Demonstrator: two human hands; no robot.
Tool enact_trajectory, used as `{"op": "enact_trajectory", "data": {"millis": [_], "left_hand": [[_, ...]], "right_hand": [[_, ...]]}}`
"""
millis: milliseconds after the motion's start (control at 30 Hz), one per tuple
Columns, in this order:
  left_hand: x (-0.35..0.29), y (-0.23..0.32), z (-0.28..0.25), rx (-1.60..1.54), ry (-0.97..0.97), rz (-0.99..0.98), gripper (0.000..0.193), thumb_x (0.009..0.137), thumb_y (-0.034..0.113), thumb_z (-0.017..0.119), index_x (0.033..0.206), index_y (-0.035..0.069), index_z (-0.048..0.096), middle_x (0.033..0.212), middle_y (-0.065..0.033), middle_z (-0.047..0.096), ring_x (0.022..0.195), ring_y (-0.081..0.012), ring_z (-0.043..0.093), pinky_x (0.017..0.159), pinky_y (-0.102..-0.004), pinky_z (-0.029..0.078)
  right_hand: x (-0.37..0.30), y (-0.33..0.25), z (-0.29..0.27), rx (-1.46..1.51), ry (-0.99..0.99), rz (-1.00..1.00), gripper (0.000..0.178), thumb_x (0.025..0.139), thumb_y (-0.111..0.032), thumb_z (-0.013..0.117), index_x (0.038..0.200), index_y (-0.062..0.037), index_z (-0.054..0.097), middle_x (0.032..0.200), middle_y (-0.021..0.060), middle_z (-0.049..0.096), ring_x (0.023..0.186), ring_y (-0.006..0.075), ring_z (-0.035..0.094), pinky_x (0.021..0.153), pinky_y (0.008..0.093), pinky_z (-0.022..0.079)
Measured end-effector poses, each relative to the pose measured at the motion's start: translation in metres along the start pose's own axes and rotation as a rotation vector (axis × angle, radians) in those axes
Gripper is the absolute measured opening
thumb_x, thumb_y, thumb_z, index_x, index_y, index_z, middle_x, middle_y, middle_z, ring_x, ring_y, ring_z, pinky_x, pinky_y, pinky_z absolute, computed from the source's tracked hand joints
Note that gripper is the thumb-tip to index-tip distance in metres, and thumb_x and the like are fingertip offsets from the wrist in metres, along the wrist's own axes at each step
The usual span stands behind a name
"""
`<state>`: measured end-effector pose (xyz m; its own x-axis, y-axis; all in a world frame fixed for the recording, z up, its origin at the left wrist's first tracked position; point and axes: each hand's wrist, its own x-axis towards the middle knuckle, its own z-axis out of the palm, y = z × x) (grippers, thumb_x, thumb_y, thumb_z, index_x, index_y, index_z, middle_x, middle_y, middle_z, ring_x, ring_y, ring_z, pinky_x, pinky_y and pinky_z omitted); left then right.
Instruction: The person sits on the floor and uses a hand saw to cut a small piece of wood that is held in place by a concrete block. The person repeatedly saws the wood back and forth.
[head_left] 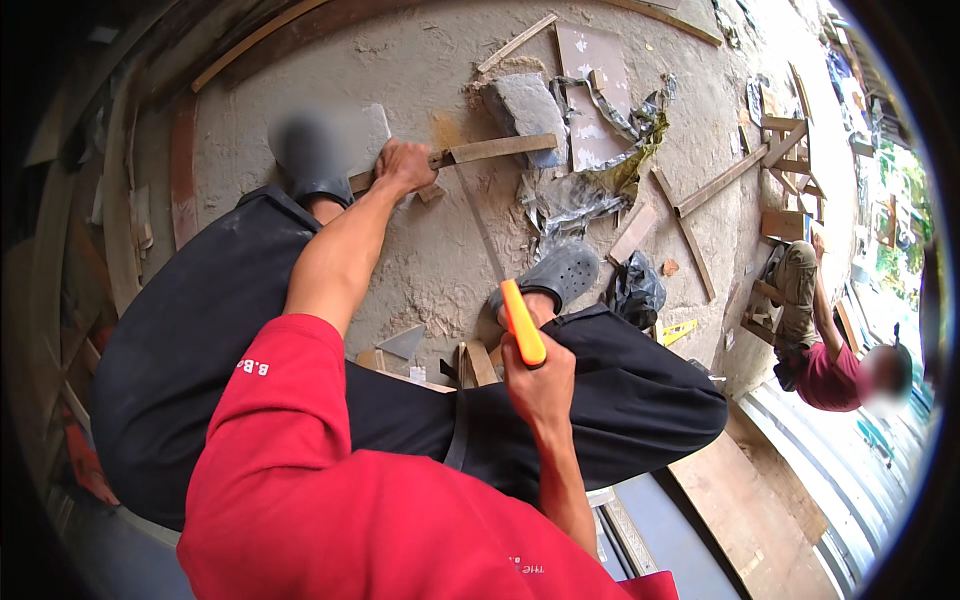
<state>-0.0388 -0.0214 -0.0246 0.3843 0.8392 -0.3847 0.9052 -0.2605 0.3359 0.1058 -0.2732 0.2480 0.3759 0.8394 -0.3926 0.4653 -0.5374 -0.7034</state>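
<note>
My right hand (540, 385) is wrapped round the orange and yellow handle of a handsaw (482, 222). Its narrow blade runs up and away to a wooden strip (507, 147), and the far end of the blade meets the strip near its middle. To the left of that spot, my left hand (405, 165) is closed over the strip. The strip's right end lies against a rough grey block (523, 106). A small wood piece (430, 192) lies under the strip beside my left hand.
Crumpled dark sheeting (585, 197) and a paint-marked board (597, 95) lie right of the block. Farther right are loose wooden battens (720, 182) and a black plastic bag (637, 287). Another person (828, 330) works at the right. My shoe (563, 273) stands near the saw.
</note>
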Motion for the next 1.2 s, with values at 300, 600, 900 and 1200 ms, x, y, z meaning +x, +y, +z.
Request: {"op": "enact_trajectory", "data": {"millis": [300,600,900,1200], "left_hand": [[0.020,0.023,0.011,-0.013,0.000,-0.002,0.029,0.070,0.024,0.065,0.090,0.004,0.073,0.087,-0.0231,0.069,0.084,-0.0351,0.069,0.083,-0.0414,0.052],[0.024,0.025,0.016,0.023,0.076,0.008,0.031,0.072,0.035,0.070,0.089,0.009,0.073,0.083,-0.0207,0.069,0.080,-0.0367,0.069,0.075,-0.0438,0.055],[0.026,0.052,0.011,0.007,0.019,-0.070,0.034,0.075,0.033,0.066,0.095,0.005,0.073,0.091,-0.0220,0.070,0.087,-0.0356,0.069,0.086,-0.0408,0.051],[0.034,0.020,0.019,0.140,-0.092,-0.021,0.030,0.072,0.025,0.064,0.094,0.006,0.074,0.090,-0.0194,0.071,0.086,-0.0327,0.070,0.090,-0.0385,0.047]], "right_hand": [[0.045,0.043,0.014,0.007,0.096,-0.095,0.019,0.082,-0.014,0.067,0.074,0.0031,0.061,0.062,0.0225,0.057,0.054,0.0354,0.058,0.054,0.0399,0.045],[0.054,0.060,0.003,0.020,0.093,-0.082,0.018,0.081,-0.017,0.068,0.080,0.0005,0.064,0.066,0.0201,0.060,0.062,0.0369,0.062,0.060,0.0383,0.048],[0.069,0.056,-0.025,0.063,0.021,-0.036,0.022,0.083,-0.018,0.066,0.077,0.0023,0.064,0.059,0.0201,0.058,0.054,0.0326,0.059,0.055,0.0400,0.046],[0.027,-0.007,-0.028,-0.030,-0.079,0.094,0.019,0.084,-0.016,0.065,0.079,0.0020,0.060,0.064,0.0251,0.057,0.061,0.0432,0.060,0.057,0.0437,0.047]]}}
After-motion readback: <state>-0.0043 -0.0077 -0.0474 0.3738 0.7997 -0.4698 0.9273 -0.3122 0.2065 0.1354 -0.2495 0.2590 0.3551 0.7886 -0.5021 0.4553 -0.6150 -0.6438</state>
